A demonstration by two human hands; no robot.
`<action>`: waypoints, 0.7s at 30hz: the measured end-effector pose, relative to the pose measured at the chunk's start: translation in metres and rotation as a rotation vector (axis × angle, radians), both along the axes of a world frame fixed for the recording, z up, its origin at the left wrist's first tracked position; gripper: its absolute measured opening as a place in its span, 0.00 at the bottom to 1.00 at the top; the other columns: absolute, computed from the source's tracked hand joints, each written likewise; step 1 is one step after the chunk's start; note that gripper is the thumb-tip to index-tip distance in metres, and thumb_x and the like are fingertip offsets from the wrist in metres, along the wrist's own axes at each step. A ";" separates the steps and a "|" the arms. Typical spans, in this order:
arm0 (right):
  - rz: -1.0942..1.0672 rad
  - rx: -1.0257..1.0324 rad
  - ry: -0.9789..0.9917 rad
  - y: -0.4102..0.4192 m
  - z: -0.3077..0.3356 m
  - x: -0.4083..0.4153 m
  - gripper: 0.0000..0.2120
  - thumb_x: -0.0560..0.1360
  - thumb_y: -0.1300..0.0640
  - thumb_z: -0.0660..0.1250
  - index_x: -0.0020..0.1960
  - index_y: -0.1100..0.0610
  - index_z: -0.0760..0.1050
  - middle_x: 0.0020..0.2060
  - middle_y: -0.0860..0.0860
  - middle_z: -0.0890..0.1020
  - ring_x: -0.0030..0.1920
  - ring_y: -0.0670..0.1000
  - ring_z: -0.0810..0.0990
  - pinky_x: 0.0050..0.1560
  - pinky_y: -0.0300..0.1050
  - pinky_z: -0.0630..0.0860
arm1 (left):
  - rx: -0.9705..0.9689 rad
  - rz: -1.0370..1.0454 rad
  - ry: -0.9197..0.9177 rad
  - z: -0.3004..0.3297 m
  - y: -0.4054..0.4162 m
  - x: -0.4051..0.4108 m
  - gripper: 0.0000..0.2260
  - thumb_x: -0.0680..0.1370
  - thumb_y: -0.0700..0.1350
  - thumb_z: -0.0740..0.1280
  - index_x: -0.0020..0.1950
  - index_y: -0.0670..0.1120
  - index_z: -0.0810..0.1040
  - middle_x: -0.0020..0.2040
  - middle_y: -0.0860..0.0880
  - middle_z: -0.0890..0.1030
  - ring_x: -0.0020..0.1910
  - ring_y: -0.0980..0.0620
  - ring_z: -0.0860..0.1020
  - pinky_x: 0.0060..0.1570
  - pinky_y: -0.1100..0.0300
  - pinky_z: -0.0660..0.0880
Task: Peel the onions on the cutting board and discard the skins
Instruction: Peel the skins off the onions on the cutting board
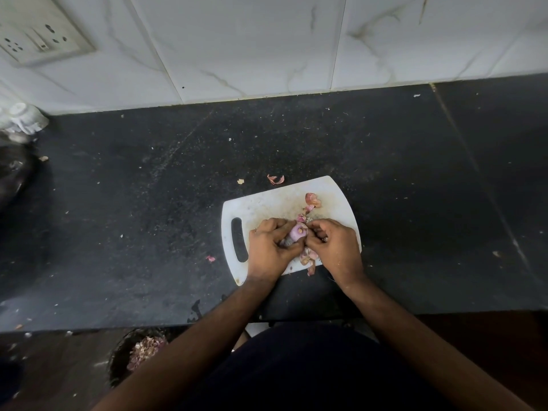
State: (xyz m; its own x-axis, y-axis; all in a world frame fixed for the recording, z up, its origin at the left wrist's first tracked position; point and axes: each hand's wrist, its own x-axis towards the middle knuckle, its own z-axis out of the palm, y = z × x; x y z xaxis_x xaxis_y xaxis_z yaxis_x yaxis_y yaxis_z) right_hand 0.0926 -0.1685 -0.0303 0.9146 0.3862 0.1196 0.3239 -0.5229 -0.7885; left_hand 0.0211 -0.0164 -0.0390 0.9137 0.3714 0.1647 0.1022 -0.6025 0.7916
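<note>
1. Two bare forearms reach forward from the bottom edge over a dark-clothed torso, meeting above a white plastic cutting board (267, 203) on a black speckled stone counter (118, 203).
2. Left hand (271, 247) is curled closed around a small pink-purple onion (297, 231), which sits above the middle of the board with its cut end facing up.
3. Right hand (335, 244) presses in against the onion's right side, fingertips pinched at its surface; whether they hold a strip of skin cannot be told.
4. Loose onion skins (312, 200) lie on the board's far right part, beyond the hands, with smaller pieces trailing toward the onion.
5. More peelings (308, 258) sit at the board's near edge, just below the two hands, one piece hanging over the rim.
6. One curled skin scrap (275, 179) rests on the counter just past the board's far edge; a tiny pink fragment (210, 258) lies on the counter left of the board's handle slot (239, 244).
7. Below the counter edge at lower left, a dark round bin (118, 357) holds a heap of pink skins.
8. White marble-patterned tiles (252, 46) back the counter, with a switch-and-socket plate (38, 34) at upper left.
</note>
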 end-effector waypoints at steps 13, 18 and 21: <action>-0.032 0.060 0.130 0.005 0.006 0.000 0.07 0.74 0.61 0.74 0.52 0.56 0.85 0.38 0.44 0.86 0.40 0.38 0.84 0.42 0.29 0.78 | -0.046 0.024 -0.010 0.006 -0.002 -0.001 0.20 0.71 0.49 0.80 0.61 0.45 0.85 0.50 0.53 0.83 0.51 0.54 0.80 0.52 0.50 0.80; -0.021 0.106 0.187 0.003 0.005 0.004 0.10 0.74 0.63 0.74 0.56 0.58 0.85 0.41 0.47 0.87 0.40 0.41 0.85 0.44 0.35 0.81 | -0.074 0.011 0.004 0.008 0.001 -0.005 0.23 0.70 0.46 0.81 0.64 0.45 0.83 0.51 0.58 0.80 0.52 0.56 0.80 0.55 0.51 0.80; -0.006 0.141 0.213 0.000 0.003 0.006 0.10 0.75 0.63 0.73 0.56 0.58 0.85 0.42 0.47 0.87 0.42 0.42 0.86 0.47 0.42 0.84 | -0.070 0.003 0.020 0.010 0.002 -0.005 0.24 0.69 0.46 0.80 0.64 0.47 0.82 0.51 0.56 0.81 0.51 0.56 0.81 0.54 0.52 0.81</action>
